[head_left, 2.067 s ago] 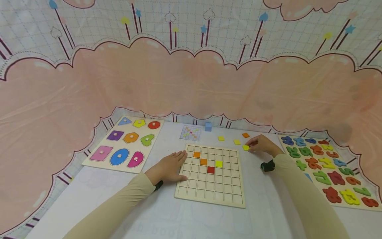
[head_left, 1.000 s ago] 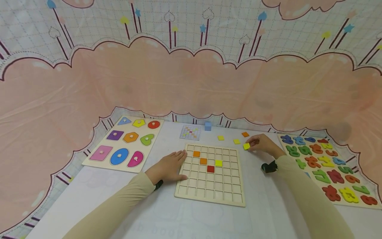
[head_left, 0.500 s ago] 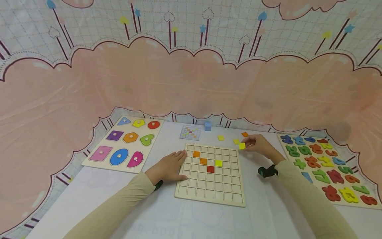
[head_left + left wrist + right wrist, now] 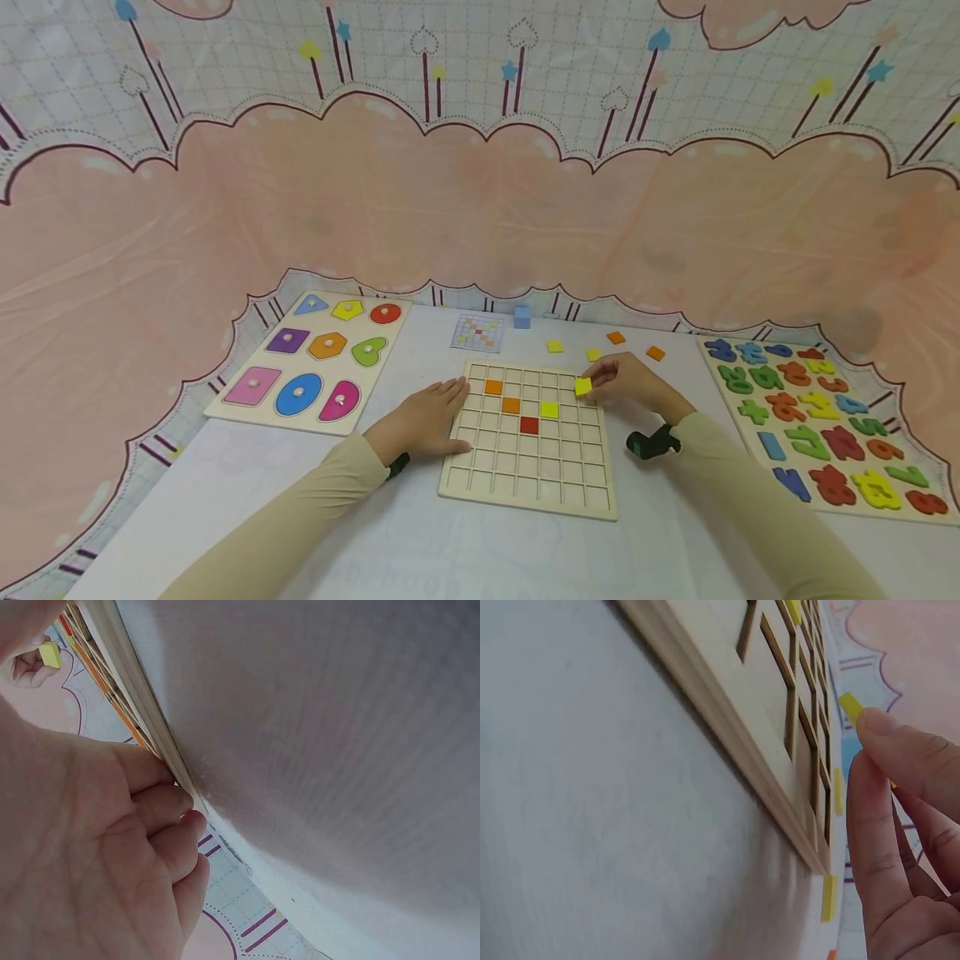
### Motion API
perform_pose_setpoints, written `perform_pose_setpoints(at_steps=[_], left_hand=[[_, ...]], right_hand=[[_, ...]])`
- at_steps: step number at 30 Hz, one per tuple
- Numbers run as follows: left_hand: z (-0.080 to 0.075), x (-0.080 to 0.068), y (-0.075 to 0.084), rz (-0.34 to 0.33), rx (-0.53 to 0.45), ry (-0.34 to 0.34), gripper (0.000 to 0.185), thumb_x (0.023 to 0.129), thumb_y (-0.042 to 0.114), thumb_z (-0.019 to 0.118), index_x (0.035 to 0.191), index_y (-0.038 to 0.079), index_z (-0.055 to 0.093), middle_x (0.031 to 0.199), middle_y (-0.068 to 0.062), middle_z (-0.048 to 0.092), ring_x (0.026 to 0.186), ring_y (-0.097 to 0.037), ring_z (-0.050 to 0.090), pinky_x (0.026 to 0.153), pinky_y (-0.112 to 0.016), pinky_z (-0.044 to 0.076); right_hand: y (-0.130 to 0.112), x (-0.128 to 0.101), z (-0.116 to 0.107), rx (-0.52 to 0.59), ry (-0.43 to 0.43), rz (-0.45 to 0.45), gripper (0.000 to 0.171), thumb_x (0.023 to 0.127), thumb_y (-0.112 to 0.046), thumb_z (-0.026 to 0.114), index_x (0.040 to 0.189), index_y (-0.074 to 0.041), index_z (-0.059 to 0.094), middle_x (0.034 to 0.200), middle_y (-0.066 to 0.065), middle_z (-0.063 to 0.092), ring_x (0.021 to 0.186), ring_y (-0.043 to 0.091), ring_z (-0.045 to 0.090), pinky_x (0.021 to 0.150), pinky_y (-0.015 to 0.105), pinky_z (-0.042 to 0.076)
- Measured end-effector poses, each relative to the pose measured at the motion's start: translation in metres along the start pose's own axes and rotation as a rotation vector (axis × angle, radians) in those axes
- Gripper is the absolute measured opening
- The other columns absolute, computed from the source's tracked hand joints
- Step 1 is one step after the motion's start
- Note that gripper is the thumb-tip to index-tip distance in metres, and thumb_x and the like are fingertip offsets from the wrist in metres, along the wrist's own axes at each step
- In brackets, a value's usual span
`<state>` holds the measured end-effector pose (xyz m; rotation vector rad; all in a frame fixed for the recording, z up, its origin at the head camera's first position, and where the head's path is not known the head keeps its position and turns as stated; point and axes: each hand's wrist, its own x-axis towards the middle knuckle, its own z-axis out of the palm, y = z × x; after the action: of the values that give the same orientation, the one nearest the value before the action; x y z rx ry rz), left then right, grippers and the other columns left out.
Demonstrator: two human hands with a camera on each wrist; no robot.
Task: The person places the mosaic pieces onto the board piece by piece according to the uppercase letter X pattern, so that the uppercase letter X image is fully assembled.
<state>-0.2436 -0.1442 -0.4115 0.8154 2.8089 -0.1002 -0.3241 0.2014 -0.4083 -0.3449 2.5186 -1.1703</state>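
A wooden grid board (image 4: 525,492) lies in the middle of the table, with two orange tiles, a red tile (image 4: 529,425) and a yellow tile (image 4: 550,410) set in its cells. My right hand (image 4: 626,379) pinches a yellow square tile (image 4: 582,387) just over the board's upper right cells; the right wrist view shows the yellow square tile (image 4: 850,707) at my fingertips (image 4: 881,724) above the grid board (image 4: 727,727). My left hand (image 4: 423,419) lies flat on the board's left edge, fingers straight. In the left wrist view my fingers (image 4: 161,806) touch the board's rim (image 4: 142,712).
Loose yellow tiles (image 4: 554,346) and orange tiles (image 4: 656,352) lie beyond the board. A pattern card (image 4: 477,332) and a blue cube (image 4: 522,317) sit further back. A shape puzzle (image 4: 315,360) stands at the left, a number puzzle (image 4: 828,417) at the right.
My right hand lifted a yellow tile from the table right of the board and carried it left over the board's upper right cells. The left hand stayed put.
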Motion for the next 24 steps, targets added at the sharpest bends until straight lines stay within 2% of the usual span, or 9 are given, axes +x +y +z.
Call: perform_pose_setpoints(at_steps=[6,14,24], left_hand=[[-0.002,-0.001,0.001,-0.004,0.008,-0.005,0.093,0.086,0.064,0.050,0.148,0.001,0.022,0.156,-0.012,0.023,0.145,-0.025,0.021,0.119,-0.037,0.021],[-0.003,-0.001,0.002,0.008,-0.018,0.000,0.091,0.086,0.060,0.052,0.147,-0.001,0.024,0.155,-0.015,0.024,0.145,-0.027,0.022,0.119,-0.039,0.022],[-0.002,-0.001,0.002,0.001,-0.017,-0.002,0.092,0.086,0.061,0.051,0.148,-0.001,0.024,0.156,-0.015,0.024,0.145,-0.027,0.022,0.119,-0.039,0.022]], right_hand=[[-0.007,0.004,0.008,-0.018,-0.037,-0.004,0.032,0.074,-0.018,0.080,0.102,-0.005,0.070,0.090,0.004,0.066,0.081,0.015,0.057,0.081,0.026,0.046],[-0.013,0.006,0.012,-0.016,-0.090,-0.016,0.029,0.075,-0.014,0.078,0.101,-0.002,0.070,0.085,0.002,0.067,0.077,0.012,0.056,0.078,0.022,0.045],[-0.009,0.011,0.014,0.007,-0.104,-0.034,0.028,0.074,-0.012,0.079,0.097,-0.001,0.070,0.077,-0.002,0.065,0.072,0.012,0.056,0.075,0.021,0.046]])
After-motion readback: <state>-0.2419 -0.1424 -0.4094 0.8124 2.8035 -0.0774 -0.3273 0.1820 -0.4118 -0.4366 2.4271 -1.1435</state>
